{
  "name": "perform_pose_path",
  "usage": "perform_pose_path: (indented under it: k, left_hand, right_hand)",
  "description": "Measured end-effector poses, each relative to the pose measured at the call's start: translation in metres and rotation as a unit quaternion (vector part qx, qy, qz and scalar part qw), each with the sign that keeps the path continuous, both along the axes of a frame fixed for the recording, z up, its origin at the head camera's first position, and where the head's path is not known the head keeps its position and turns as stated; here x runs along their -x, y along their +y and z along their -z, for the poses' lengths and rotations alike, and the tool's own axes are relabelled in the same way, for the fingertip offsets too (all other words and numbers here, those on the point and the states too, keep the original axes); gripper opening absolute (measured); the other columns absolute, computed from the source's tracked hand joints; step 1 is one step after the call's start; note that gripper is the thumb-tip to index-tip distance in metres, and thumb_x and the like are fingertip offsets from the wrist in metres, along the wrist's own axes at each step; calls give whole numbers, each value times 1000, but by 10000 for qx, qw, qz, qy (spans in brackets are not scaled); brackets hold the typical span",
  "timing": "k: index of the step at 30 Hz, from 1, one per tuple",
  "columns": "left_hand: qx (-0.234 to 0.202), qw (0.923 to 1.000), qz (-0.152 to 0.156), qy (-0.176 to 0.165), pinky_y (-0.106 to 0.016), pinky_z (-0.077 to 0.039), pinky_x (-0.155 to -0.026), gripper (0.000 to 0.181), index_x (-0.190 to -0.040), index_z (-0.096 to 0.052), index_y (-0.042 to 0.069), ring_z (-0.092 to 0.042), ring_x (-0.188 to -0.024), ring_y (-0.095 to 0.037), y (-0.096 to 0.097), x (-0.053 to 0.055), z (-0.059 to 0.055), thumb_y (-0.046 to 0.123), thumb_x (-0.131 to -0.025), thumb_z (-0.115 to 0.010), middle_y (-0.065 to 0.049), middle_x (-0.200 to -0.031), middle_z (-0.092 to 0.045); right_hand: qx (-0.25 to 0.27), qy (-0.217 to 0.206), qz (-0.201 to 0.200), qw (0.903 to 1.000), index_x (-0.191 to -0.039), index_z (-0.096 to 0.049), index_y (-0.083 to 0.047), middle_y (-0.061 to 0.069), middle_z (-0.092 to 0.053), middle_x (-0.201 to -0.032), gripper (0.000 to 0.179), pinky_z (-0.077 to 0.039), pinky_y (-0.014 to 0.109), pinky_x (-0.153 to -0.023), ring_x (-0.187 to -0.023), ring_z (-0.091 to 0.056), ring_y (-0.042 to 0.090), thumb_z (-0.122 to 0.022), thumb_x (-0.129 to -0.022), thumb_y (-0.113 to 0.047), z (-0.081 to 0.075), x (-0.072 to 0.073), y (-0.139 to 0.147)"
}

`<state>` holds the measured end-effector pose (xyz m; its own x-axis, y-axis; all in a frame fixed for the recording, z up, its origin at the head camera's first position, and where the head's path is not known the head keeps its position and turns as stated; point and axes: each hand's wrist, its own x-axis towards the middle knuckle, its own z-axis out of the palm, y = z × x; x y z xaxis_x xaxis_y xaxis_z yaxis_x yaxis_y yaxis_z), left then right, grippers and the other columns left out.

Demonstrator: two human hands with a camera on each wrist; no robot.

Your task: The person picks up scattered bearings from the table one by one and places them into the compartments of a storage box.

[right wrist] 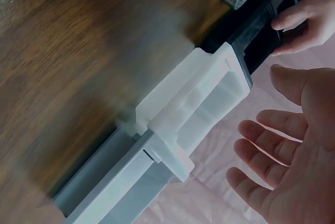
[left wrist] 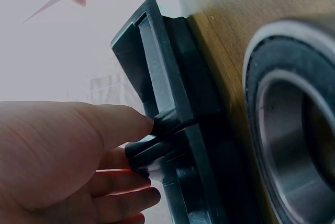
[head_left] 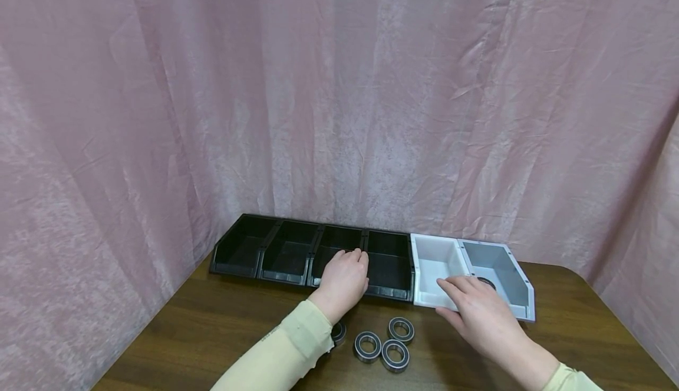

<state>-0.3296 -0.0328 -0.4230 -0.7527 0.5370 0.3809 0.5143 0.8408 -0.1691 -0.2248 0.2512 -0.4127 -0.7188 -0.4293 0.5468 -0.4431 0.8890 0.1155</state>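
My left hand (head_left: 343, 279) is at the shared wall between two black bins (head_left: 389, 261). In the left wrist view, the thumb and fingers pinch that divider (left wrist: 165, 124) from both sides. My right hand (head_left: 480, 314) hovers over the front of the white bin (head_left: 437, 261) and the grey bin (head_left: 495, 261), its fingers apart and holding nothing. A dark ring (head_left: 486, 283) shows in the grey bin, partly covered by the right hand. On the table before the bins lie ball bearings (head_left: 367, 347), one of them (head_left: 338, 333) partly behind my left wrist.
More black bins (head_left: 241, 249) continue the row to the left. The bins stand on a brown wooden table (head_left: 223, 320), with a pink curtain (head_left: 345, 96) hanging close behind them. The table's right edge curves down past the grey bin.
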Motion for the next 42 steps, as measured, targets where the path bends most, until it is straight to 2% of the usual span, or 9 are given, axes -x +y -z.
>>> perform_pose_path:
  k: [16, 26, 37, 42]
  left_hand:
    - [-30, 10000, -2, 51, -41, -54, -114, 52, -138, -74, 3, -73, -126, -23, 0, -1, 0, 35, -99, -84, -12, -139, -74]
    - [-50, 10000, -15, 7, -42, -54, -114, 52, -139, -73, 3, -73, -126, -23, 0, 0, 1, 35, -99, -84, -13, -140, -74]
    - [-59, 10000, 21, 76, -42, -54, -113, 52, -139, -73, 3, -74, -124, -23, -1, 0, 1, 34, -99, -85, -13, -139, -74]
    - [-64, 9999, 30, 97, -42, -54, -114, 52, -139, -73, 2, -74, -124, -23, 0, 1, 2, 35, -100, -84, -13, -139, -74]
  right_hand:
    - [-133, -345, 88, 9993, -129, -78, -7, 6, -75, -120, 47, -59, 55, -92, -112, -70, 32, -92, -91, -30, 7, -3, -9]
    - [-246, -517, 63, 9983, -126, -80, -9, 2, -75, -117, 44, -60, 49, -95, -110, -70, 26, -93, -89, -31, 14, -5, -15]
    - [-317, -763, 115, 9965, -127, -79, -12, 0, -75, -118, 43, -60, 51, -95, -112, -70, 25, -92, -91, -33, 17, -9, -21]
    - [-268, -1011, 167, 9944, -130, -78, -12, 1, -75, -122, 44, -59, 52, -98, -117, -69, 25, -90, -93, -34, 17, -10, -26]
